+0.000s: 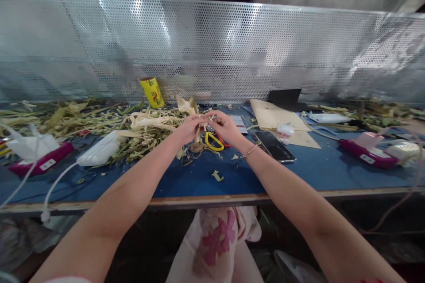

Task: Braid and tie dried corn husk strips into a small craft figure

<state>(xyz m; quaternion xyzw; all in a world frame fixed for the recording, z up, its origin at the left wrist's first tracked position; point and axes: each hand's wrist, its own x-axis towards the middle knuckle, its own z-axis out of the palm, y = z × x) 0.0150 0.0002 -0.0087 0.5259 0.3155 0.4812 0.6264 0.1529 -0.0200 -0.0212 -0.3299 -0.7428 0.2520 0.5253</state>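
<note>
My left hand (192, 127) and my right hand (227, 126) meet over the middle of the table, fingertips pinched close together. A pale dried husk strip (198, 135) hangs below the left fingertips. What lies within the right pinch is too small to make out. Just under the hands are a yellow loop handle (214, 142) and a red loop handle (226, 143), which look like scissors handles partly hidden by my right hand. Beside them, to the left, is a small brown coil (196, 147) with thin string. A heap of dried husks (146, 135) spreads left of my left hand.
A yellow tube (152, 93) leans near the perforated metal screen (212, 44) behind the blue table (189, 181). Right of my hands lie a phone (275, 146), cardboard (275, 117) and a small clear packet (284, 131). Power strips (44, 161) with cables sit at both sides.
</note>
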